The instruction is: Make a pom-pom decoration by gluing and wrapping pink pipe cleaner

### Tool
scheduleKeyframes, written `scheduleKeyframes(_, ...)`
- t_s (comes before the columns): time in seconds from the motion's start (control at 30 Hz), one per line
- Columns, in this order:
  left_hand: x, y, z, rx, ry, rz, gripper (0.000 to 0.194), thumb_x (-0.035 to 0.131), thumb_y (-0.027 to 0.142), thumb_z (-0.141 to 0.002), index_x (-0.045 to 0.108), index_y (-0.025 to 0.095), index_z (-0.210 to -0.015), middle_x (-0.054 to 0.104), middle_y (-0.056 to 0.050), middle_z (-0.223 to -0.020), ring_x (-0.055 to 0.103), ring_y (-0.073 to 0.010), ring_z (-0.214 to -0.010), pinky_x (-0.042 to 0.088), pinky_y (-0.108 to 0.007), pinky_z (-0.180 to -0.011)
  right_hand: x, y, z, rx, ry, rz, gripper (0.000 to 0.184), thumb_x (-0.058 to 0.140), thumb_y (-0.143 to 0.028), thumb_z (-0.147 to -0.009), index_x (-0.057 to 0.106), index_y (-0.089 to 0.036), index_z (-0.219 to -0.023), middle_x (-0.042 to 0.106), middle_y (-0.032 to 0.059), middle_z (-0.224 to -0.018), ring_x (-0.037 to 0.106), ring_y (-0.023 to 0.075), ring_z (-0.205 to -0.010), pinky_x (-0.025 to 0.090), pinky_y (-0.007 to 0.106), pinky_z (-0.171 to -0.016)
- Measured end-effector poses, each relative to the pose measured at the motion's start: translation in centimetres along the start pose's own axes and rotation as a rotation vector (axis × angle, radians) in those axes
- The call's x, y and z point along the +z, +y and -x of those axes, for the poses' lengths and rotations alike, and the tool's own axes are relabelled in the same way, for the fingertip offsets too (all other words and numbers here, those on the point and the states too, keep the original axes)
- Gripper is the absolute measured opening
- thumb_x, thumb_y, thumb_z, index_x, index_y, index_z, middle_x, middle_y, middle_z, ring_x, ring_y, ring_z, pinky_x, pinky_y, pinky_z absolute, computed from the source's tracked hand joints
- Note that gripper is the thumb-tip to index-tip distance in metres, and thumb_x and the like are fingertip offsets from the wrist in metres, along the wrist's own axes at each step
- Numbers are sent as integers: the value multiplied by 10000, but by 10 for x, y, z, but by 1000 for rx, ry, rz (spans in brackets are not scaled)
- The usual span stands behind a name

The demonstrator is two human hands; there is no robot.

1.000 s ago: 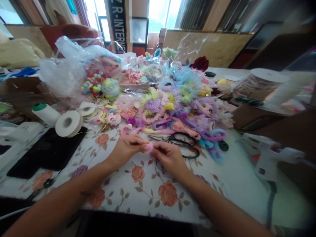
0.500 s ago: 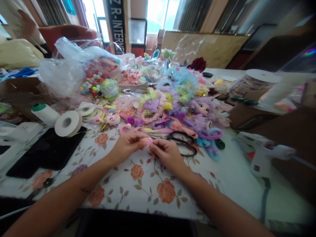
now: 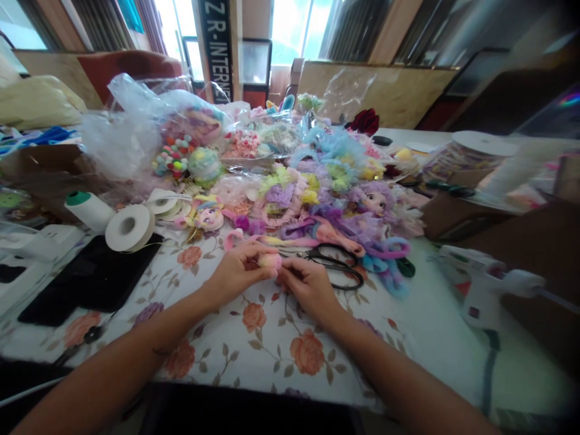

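Observation:
My left hand (image 3: pixel 233 275) and my right hand (image 3: pixel 308 289) meet over the floral tablecloth (image 3: pixel 272 338), both pinching a small fuzzy pink piece (image 3: pixel 270 261) between the fingertips. A pink fuzzy strand (image 3: pixel 235 237) curls away from it toward the pile behind. Black-handled scissors (image 3: pixel 333 266) lie just beyond my right hand, touching nothing I hold.
A heap of pastel dolls, ruffles and pompoms (image 3: pixel 312 193) fills the table's middle. Rolls of white tape (image 3: pixel 129 228), a thread spool (image 3: pixel 88 208) and a black pad (image 3: pixel 90 278) sit at left. A white glue gun (image 3: pixel 484 284) rests at right, by brown boxes (image 3: pixel 462 217).
My hands stay together on the pink piece, fingers shifting slightly around it. The view has wobbled a little; nothing else on the table has moved.

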State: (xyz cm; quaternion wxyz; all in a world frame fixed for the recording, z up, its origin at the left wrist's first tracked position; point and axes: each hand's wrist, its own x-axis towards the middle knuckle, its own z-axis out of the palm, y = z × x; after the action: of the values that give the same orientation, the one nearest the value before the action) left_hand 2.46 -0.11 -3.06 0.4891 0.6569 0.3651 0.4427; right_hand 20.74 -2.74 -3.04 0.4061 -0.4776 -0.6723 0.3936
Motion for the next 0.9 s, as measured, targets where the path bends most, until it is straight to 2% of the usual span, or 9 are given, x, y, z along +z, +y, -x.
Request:
scheduleKeyframes(0.23, -2, -1, 2, 65, -12, -186, 219, 740, 373, -808, 773, 164, -865, 671, -49, -748, 614, -155, -691, 517, -261, -618, 1, 0, 1, -56, -30, 58, 206, 563, -248, -860, 665, -191, -690, 575, -15, -546, 508, 132, -509, 374, 241, -512)
scheduleKeyframes(0.33, -1, 5, -1, 87, -16, -276, 260, 710, 400, -829, 761, 166, -930, 704, -77, -889, 645, -182, -794, 539, -284, -686, 1, 0, 0, -41, -15, 60, 228, 565, -281, -875, 642, -195, -679, 570, -16, -543, 501, 132, -501, 372, 246, -514)
scheduleKeyframes(0.43, -12, 24, -4, 107, 50, -445, 449, 628, 465, -873, 665, 177, -1217, 664, -130, -1158, 653, -194, -834, 552, -306, -679, 1, 1, -2, -5, -17, 45, 214, 559, -304, -883, 643, -194, -719, 579, -15, -563, 509, 135, -500, 382, 252, -513)
scheduleKeyframes(0.5, -36, 44, -1, 113, 158, -615, 499, 558, 474, -917, 595, 174, -1313, 652, -139, -1205, 657, -211, -884, 543, -337, -752, 1, 1, -2, 4, -35, 48, 207, 555, -310, -880, 644, -189, -736, 584, -10, -586, 519, 139, -513, 387, 254, -516)
scheduleKeyframes(0.6, -100, 68, 18, 49, 258, -1069, 413, 575, 476, -904, 682, 174, -1164, 708, -121, -1133, 625, -286, -1012, 462, -412, -899, 2, 2, -2, 0, -56, 90, 217, 548, -310, -876, 629, -182, -720, 591, 3, -613, 534, 146, -549, 389, 258, -535)
scheduleKeyframes(0.7, -177, 72, 47, -382, 392, -1410, 339, 646, 474, -830, 702, 162, -949, 718, -97, -884, 622, -286, -830, 439, -370, -769, 2, 3, -2, -11, -48, 128, 214, 537, -302, -874, 630, -176, -729, 596, 7, -613, 528, 148, -555, 382, 259, -544)
scheduleKeyframes(0.73, -200, 70, 57, -569, 382, -1404, 333, 665, 484, -796, 687, 160, -867, 700, -86, -798, 618, -279, -768, 426, -336, -709, 3, 3, -2, -18, -44, 137, 207, 535, -298, -872, 634, -174, -739, 595, 6, -610, 521, 147, -550, 377, 258, -542)
scheduleKeyframes(0.77, -219, 67, 66, -745, 254, -1331, 342, 662, 496, -781, 659, 155, -800, 687, -81, -754, 621, -268, -728, 415, -306, -657, 3, 3, -2, -24, -41, 141, 203, 535, -296, -870, 635, -174, -742, 592, 4, -606, 517, 146, -546, 374, 257, -539)
scheduleKeyframes(0.9, -252, 54, 91, -960, 236, -1265, 361, 669, 534, -717, 535, 202, -670, 644, -34, -653, 621, -268, -758, 398, -273, -657, 3, 4, -2, -25, -49, 134, 228, 526, -307, -879, 604, -183, -704, 559, -3, -587, 533, 149, -542, 369, 250, -529)
